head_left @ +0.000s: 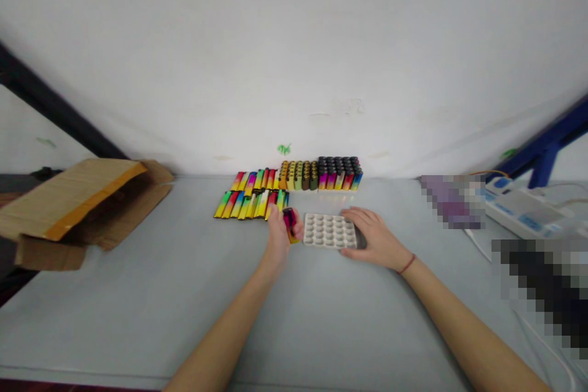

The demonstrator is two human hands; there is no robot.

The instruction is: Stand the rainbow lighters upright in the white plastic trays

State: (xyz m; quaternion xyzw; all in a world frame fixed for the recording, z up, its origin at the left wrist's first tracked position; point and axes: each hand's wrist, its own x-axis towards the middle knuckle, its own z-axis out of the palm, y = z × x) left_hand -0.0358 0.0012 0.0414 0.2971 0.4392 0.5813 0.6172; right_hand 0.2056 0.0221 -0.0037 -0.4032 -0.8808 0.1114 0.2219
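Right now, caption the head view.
Left hand holding something purple and yellow, right hand grasping a pale pitted tray.

"Where's the tray [329, 231]?"

"On the table [294, 324], near the middle, with the right hand [372, 237] at its right end. The left hand [277, 231] is just beside its left end, with a lighter [289, 223] in its grasp."

"And behind those?"

"Two upright blocks stand side by side near the wall [294, 61]: the left block [299, 176] and the right block [340, 174]."

"What's left of them?"

"Lying lighters in two rows, the front row [243, 204] before the back row [250, 180]."

"The far sides?"

"A cardboard box [92, 193] on the left; on the right, a power strip [523, 208]."
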